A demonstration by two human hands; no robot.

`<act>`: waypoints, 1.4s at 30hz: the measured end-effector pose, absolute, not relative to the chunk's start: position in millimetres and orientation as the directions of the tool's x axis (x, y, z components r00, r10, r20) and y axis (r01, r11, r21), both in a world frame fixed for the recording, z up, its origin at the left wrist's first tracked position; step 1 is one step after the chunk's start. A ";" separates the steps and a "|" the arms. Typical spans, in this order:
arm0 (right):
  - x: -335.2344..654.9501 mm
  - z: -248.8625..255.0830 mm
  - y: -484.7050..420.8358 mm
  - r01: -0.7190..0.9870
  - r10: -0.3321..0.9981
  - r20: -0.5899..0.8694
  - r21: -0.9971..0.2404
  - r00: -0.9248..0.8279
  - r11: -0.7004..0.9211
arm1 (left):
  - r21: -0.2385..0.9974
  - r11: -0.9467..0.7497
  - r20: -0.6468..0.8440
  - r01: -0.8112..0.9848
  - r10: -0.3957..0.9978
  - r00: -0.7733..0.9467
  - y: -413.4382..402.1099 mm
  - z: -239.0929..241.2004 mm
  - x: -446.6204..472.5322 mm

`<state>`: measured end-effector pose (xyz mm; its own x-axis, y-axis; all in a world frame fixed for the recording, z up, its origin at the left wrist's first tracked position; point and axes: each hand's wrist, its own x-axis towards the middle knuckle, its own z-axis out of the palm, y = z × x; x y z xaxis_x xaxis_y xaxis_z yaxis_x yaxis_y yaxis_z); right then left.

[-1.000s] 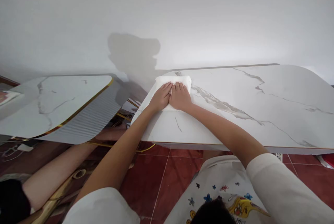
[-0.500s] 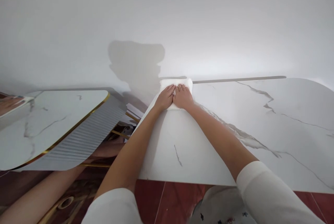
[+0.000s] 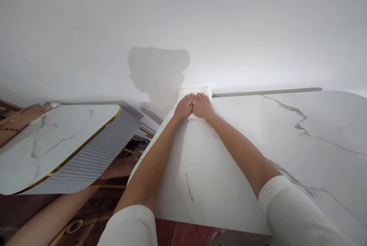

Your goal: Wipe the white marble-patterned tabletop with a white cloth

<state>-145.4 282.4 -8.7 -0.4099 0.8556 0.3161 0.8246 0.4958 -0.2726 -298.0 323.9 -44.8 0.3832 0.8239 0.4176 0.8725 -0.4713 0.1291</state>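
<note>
The cloth [image 3: 195,90] is plain white, roughly rectangular and slightly uneven-edged.

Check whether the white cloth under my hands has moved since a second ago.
Yes, the white cloth has moved away from you, to the far edge of the tabletop beneath it.

1 head cam looks fwd & down at nearby tabletop [image 3: 281,135], facing wall [image 3: 229,24].

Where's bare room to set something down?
Bare tabletop lies right of the right forearm, and a smaller patch between it and the left forearm. It's crowded near the wall, where the left hand and right hand rest on the white cloth.
</note>
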 end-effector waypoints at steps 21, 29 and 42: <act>-106.1 -6.3 247.7 0.903 0.892 0.320 -0.183 -0.319 0.388 | 0.093 -0.615 0.420 0.783 0.738 0.529 300.6 -43.3 -258.2; -111.2 -9.5 206.0 0.897 0.881 0.335 -0.174 -0.334 0.406 | 0.045 -0.623 0.396 0.781 0.729 0.558 249.2 -41.0 -263.4; -128.8 -10.5 114.0 0.886 0.887 0.338 -0.232 -0.314 0.402 | 0.055 -0.624 0.406 0.779 0.727 0.554 153.7 -41.7 -281.5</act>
<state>-128.8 114.0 -10.5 -0.3144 0.8872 0.3376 0.8858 0.4021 -0.2315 -281.5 153.7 -41.7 0.5535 0.7272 0.4060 0.7794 -0.6241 0.0553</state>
